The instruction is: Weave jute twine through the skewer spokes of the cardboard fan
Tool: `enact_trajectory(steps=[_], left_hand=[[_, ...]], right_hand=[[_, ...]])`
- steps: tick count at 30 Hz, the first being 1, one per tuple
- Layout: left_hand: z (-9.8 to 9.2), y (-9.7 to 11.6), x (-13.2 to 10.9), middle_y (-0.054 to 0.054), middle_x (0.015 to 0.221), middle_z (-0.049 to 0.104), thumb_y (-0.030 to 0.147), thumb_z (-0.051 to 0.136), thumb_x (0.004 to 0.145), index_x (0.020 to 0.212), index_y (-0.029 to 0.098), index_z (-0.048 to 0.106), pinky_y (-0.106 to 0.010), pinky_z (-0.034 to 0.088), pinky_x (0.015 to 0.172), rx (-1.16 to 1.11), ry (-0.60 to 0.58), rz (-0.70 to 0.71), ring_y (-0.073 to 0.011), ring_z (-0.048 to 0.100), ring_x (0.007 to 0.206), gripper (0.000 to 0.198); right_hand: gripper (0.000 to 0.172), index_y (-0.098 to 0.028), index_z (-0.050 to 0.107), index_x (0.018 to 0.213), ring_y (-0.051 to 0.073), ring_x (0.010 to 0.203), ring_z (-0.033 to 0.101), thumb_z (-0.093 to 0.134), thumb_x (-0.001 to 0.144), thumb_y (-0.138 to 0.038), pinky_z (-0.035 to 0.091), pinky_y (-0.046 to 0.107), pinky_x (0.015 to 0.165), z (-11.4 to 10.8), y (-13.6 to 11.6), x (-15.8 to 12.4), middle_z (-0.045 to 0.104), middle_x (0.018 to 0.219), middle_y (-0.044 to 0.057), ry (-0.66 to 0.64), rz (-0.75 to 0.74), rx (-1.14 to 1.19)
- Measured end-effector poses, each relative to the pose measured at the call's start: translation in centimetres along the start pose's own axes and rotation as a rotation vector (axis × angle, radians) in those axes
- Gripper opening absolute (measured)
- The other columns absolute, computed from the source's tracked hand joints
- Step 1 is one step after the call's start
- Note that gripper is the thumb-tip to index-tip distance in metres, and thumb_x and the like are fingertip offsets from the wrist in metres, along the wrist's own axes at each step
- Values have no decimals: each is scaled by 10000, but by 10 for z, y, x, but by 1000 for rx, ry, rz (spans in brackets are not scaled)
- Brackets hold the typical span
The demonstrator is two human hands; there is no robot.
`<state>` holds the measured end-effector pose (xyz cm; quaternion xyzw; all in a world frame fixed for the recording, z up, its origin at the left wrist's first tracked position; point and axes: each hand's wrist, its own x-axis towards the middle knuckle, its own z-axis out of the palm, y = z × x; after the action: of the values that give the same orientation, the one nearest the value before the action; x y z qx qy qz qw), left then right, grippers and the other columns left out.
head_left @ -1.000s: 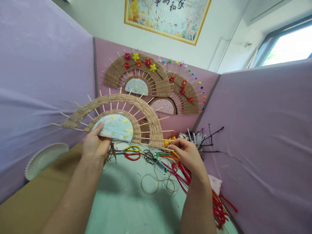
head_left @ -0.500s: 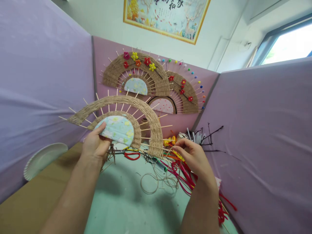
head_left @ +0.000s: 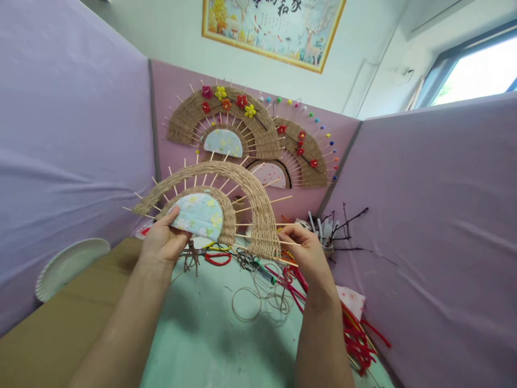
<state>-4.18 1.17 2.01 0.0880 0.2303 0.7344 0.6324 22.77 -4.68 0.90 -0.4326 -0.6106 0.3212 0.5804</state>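
Note:
I hold up a half-round woven fan of brown twine on thin wooden sticks, with a floral cloth half-disc at its centre. My left hand grips the cloth half-disc from below, thumb on its front. My right hand is closed at the fan's lower right end, fingers pinched around the sticks and the twine there. A loose length of twine trails in coils down to the green table.
Two finished fans with felt flowers and coloured beads lean on the purple partition. Scissors, red pipe cleaners, dark twigs and a paper plate lie around.
The fan has shifted right and slightly down. My right hand has risen from the table clutter to pinch the fan's lower right end.

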Motion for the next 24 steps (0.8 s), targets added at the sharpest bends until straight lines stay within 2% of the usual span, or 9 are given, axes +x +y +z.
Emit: enact_trajectory(steps=[5,8,11,18,21,24], left_hand=[[5,4,-4,-83,849,773,108,456,969,1245,131,624,-319,622,785,-124,65,62,-178,743,698,324],[7,7,-6,-61,880,785,121,468,972,1234,198,642,-324,622,789,-158,94,103,-175,744,688,324],[6,9,-5,-48,920,789,113,474,969,1209,241,662,-304,626,760,-160,123,137,-169,746,687,330],[6,10,-7,-46,1007,781,110,446,978,1211,247,660,-271,615,772,-110,112,180,-165,751,856,344],[6,10,-8,-34,1014,780,118,437,987,1179,254,664,-255,612,757,-98,103,163,-148,750,819,326],[5,10,-8,-22,932,787,117,440,989,1167,229,659,-247,614,740,-112,81,157,-140,750,760,304]], right_hand=[[236,-194,617,728,93,538,396,702,777,-409,307,223,497,8,7,5,512,615,-37,36,-7,109],[240,-201,606,745,89,521,348,705,776,-417,269,223,482,14,10,7,456,592,-52,-12,-5,147],[263,-205,608,789,92,529,356,730,743,-433,261,225,489,19,12,7,445,596,-57,-64,28,206],[327,-204,570,754,83,504,306,738,744,-485,219,231,481,23,16,9,386,562,-75,-129,49,303],[318,-197,578,729,79,509,298,755,732,-461,211,228,483,25,16,9,393,569,-73,-125,58,320],[291,-191,609,735,76,508,292,771,720,-433,201,227,485,25,17,9,409,569,-71,-124,72,312]])
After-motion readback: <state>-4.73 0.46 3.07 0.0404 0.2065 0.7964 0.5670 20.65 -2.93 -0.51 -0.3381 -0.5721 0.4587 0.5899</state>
